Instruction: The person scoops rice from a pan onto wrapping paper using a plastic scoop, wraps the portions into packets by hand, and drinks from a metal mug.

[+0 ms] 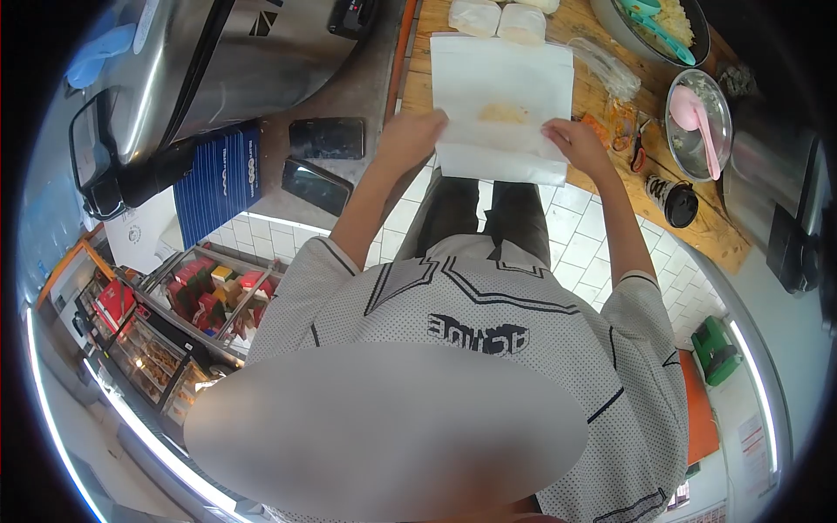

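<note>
A white sheet of paper [501, 78] lies at the front edge of the wooden table, its near part hanging over the edge. Near its middle shows a brownish patch [504, 113]; I cannot tell if it is a stain or food showing through. My left hand [414, 137] pinches the sheet's left edge. On the opposite side, my right hand [577, 144] grips the right edge between thumb and fingers. Beyond the paper sit white wrapped bundles [523, 23].
At right on the wooden table [645, 157] are a clear plastic bag [606, 68], scissors [640, 148], a lidded cup [673, 202], a metal bowl with a pink spoon [695, 122] and a large food-filled pot [671, 30]. Two phones [326, 139] lie on the left counter.
</note>
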Tool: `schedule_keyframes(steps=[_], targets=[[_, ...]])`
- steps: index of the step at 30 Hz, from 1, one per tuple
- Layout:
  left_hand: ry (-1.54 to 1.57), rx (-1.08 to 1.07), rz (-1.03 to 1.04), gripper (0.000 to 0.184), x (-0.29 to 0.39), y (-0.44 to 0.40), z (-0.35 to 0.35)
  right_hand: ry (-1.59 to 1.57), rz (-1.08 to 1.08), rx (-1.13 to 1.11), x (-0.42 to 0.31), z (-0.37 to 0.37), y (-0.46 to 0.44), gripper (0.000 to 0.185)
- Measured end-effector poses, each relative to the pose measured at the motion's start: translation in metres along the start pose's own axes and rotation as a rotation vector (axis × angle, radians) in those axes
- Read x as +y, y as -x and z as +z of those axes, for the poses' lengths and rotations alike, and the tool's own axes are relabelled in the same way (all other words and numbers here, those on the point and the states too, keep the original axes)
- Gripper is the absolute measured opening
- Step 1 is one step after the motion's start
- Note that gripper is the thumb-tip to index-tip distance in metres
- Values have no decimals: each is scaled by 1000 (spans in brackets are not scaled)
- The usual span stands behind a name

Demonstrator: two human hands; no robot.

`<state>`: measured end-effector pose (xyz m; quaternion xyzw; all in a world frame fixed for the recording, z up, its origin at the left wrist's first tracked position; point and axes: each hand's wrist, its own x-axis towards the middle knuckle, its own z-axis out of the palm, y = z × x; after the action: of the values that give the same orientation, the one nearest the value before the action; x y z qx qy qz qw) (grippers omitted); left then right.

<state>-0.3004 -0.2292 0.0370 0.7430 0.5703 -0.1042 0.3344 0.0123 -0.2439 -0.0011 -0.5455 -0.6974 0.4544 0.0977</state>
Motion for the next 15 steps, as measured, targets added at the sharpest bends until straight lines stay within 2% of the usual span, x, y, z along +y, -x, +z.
schedule_keyframes(steps=[1, 4, 6, 8, 11, 14, 15], targets=[[-43, 72, -42, 13, 1, -5, 0, 16, 33, 2, -4, -3, -7, 21], [2, 827, 299, 16, 24, -17, 41, -12, 102, 36, -7, 0, -19, 22], [117, 339, 761, 22, 47, -7, 70, -62, 124, 44, 2, 3, -25, 21], [-112, 405, 1105, 29, 67, -9, 101, -115, 125, 14, 12, 6, -33, 20], [-314, 506, 995, 35, 59, -39, 112, 113, 13, 168, 12, 4, -53, 21], [-389, 524, 954, 40, 52, -48, 112, 298, -366, 514, 11, 9, -93, 27], [-393, 514, 956, 41, 52, -45, 111, 376, -374, 502, 9, 14, -103, 29]])
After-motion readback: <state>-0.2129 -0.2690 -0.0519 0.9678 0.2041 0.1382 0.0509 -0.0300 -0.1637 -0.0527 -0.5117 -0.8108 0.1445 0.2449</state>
